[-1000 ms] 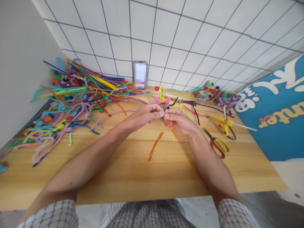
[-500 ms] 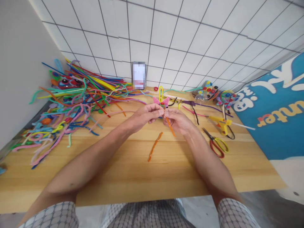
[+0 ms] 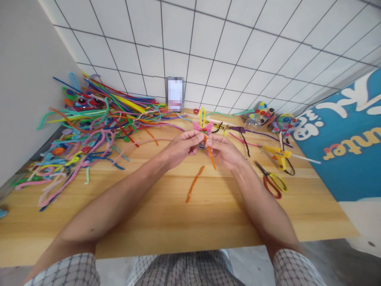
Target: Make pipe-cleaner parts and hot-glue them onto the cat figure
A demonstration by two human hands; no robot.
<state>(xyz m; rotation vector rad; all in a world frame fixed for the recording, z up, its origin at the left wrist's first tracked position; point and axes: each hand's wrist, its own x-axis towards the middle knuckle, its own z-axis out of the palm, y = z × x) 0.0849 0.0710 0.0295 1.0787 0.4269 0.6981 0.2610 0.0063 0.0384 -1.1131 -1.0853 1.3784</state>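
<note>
Above the middle of the table, both hands meet at the fingertips around an orange pipe cleaner (image 3: 211, 155). My left hand (image 3: 185, 147) pinches its upper end between thumb and forefinger. From the other side my right hand (image 3: 224, 151) grips the same strip, whose free end hangs down towards me. Just behind the fingers is a pink bow-like piece (image 3: 197, 126) with a yellow loop (image 3: 203, 117) standing up from it; its lower part is hidden by the hands. A second short orange pipe cleaner (image 3: 195, 184) lies on the wood in front of the hands.
Many coloured pipe cleaners (image 3: 98, 137) heap at the left. A phone (image 3: 175, 94) leans on the tiled wall. To the right lie scissors (image 3: 270, 180), a yellow glue gun (image 3: 276, 156) and a purple piece (image 3: 238, 129). Decorated clear shapes (image 3: 260, 116) stand at the back right.
The orange pipe cleaner's upper end now bends over at the left fingertips, and its hanging end has swung slightly left. The hands have parted a little.
</note>
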